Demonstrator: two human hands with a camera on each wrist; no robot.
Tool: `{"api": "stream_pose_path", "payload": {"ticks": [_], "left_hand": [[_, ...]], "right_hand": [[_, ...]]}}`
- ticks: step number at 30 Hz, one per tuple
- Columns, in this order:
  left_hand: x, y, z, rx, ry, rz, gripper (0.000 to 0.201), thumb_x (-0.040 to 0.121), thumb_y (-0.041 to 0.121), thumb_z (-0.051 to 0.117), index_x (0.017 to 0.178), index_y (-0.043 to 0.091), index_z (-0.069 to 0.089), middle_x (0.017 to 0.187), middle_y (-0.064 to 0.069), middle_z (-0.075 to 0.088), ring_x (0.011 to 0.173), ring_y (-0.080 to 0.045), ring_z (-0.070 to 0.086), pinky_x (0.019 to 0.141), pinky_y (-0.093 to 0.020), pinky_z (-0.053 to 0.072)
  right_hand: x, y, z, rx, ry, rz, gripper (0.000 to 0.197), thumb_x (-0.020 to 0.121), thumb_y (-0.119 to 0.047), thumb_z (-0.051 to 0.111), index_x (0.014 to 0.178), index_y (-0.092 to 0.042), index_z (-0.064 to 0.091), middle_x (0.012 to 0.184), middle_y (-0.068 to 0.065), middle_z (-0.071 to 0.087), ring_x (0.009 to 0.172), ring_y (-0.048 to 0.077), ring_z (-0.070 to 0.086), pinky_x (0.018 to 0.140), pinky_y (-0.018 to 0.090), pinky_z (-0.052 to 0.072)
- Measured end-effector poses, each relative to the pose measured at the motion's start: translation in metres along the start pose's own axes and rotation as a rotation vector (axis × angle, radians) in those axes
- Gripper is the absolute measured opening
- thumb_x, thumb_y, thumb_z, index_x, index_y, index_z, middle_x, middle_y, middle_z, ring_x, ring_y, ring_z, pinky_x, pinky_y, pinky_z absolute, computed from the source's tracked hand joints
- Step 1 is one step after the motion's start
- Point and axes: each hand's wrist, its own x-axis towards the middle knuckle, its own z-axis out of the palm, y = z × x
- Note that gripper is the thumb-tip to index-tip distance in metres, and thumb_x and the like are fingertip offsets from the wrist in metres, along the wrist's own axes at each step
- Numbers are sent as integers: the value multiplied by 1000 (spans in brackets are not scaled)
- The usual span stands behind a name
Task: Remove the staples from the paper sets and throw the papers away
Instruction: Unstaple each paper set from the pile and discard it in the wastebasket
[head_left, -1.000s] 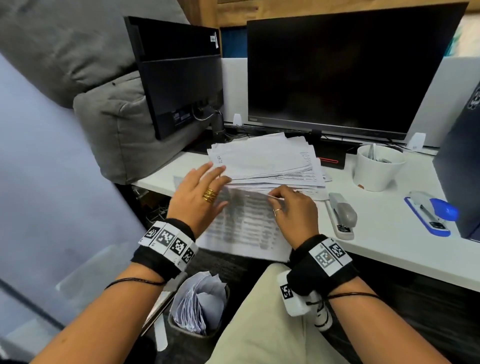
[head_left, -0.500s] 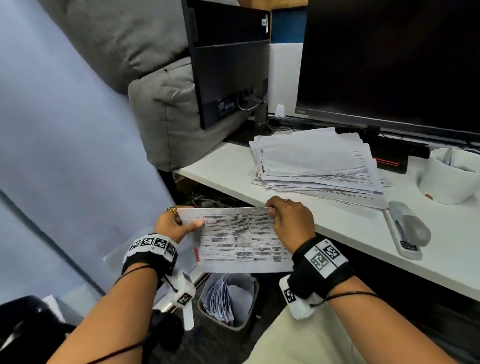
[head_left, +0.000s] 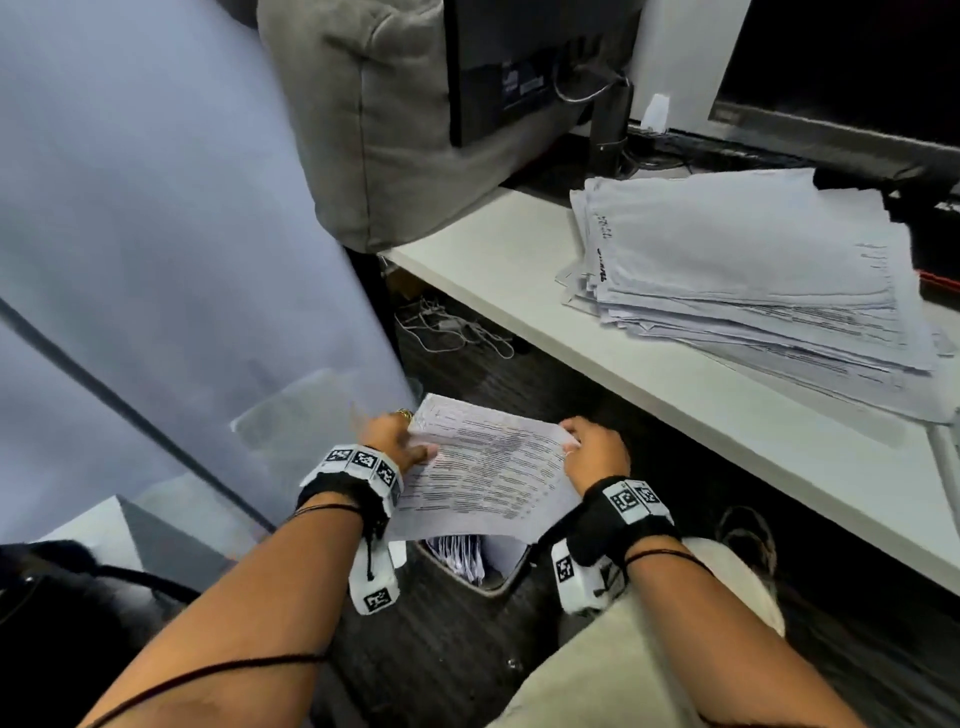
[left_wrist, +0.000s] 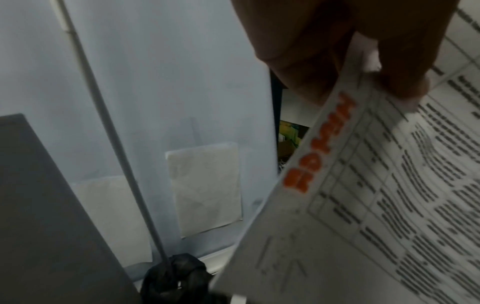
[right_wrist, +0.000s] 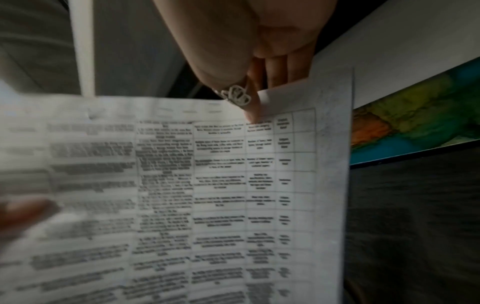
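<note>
From my head view, I hold one paper set (head_left: 488, 473) below the desk edge, directly above the waste bin (head_left: 498, 571), which already has papers inside. My left hand (head_left: 397, 441) grips the set at its 9 o'clock edge, thumb on the printed face and the other fingers under it. My right hand (head_left: 597, 452) pinches the corner at about 2 o'clock. The big paper stack (head_left: 748, 280) waits on the desk (head_left: 509, 260), at 1 o'clock from my hands and well apart from them. I judge the set as very light and soft: it bends between my two hands, so I should hold it at both edges or it will droop and fan out.

In the left wrist view, my thumb (left_wrist: 405, 61) presses on the top of the sheet (left_wrist: 389, 205) and the fingers close behind it, just above the orange print (left_wrist: 318, 144) at the margin. The paper is smooth, so a loose pinch could slip.

In the right wrist view, my thumb with the ring (right_wrist: 237, 95) clamps the top corner, where one small corner of the page (right_wrist: 270, 98) is folded up. I cannot see any staple here; the picture is too blurred. If one remains, I think it sits at this corner, so this is where I would take hold.
</note>
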Motion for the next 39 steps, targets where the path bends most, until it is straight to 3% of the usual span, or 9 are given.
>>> {"api": "stream_pose_path", "payload": {"ticks": [8, 17, 24, 26, 28, 31, 34, 37, 39], "left_hand": [[47, 20, 37, 166, 29, 76, 43, 93, 32, 52, 124, 2, 48, 114, -19, 61, 107, -35, 55, 88, -38, 45], [79, 38, 69, 374, -32, 56, 16, 93, 15, 47, 99, 2, 54, 107, -20, 62, 99, -35, 58, 82, -39, 49], [75, 33, 87, 375, -138, -201, 51, 93, 7, 44, 138, 0, 21, 126, -17, 53, 115, -30, 53, 90, -34, 43], [75, 23, 99, 297, -209, -240, 67, 91, 10, 49, 145, 3, 8, 127, -16, 53, 116, -27, 52, 93, -33, 41], [77, 13, 113, 299, -256, -251, 58, 95, 16, 44, 145, 8, 15, 130, -17, 51, 116, -26, 51, 97, -33, 39], [76, 13, 126, 303, -194, -267, 45, 100, 19, 29, 143, 10, 20, 131, -21, 48, 119, -34, 47, 103, -43, 36], [77, 34, 138, 359, -145, -217, 43, 95, 3, 31, 136, 1, 19, 129, -19, 48, 120, -36, 43, 98, -42, 39], [84, 49, 150, 296, -140, -209, 47, 94, 7, 36, 137, 0, 17, 131, -19, 44, 122, -38, 42, 98, -43, 38], [88, 47, 154, 276, -129, -220, 45, 93, 7, 41, 134, -2, 27, 132, -18, 45, 120, -36, 46, 97, -40, 39]], "right_hand": [[51, 35, 56, 105, -162, 80, 41, 88, -3, 54, 128, -8, 50, 122, 20, 58, 114, 33, 54, 94, 34, 43], [78, 53, 110, -82, -426, 34, 27, 96, -11, 44, 117, 4, 53, 121, 23, 59, 113, 33, 55, 87, 31, 42], [80, 51, 143, -83, -630, 25, 29, 98, -8, 40, 118, 3, 59, 120, 19, 61, 112, 30, 57, 91, 30, 44], [83, 54, 152, -26, -669, 78, 33, 100, -14, 38, 127, -1, 51, 127, 19, 56, 116, 32, 54, 93, 31, 43], [84, 58, 162, 89, -691, 148, 53, 99, -21, 42, 148, -15, 22, 143, 19, 41, 118, 33, 52, 95, 35, 42], [85, 52, 158, 267, -546, 122, 90, 90, -10, 58, 150, -26, -7, 151, 22, 22, 118, 33, 50, 92, 40, 46], [91, 39, 141, 293, -229, -172, 86, 84, 3, 61, 150, -22, 12, 153, 15, 19, 134, 30, 37, 104, 38, 41], [96, 33, 131, 43, -68, -548, 70, 81, 2, 62, 142, -23, 37, 148, 10, 34, 130, 34, 42, 97, 47, 46], [94, 37, 125, -85, -18, -595, 53, 82, -1, 58, 131, -21, 53, 136, 9, 51, 122, 36, 47, 93, 48, 47]]}}
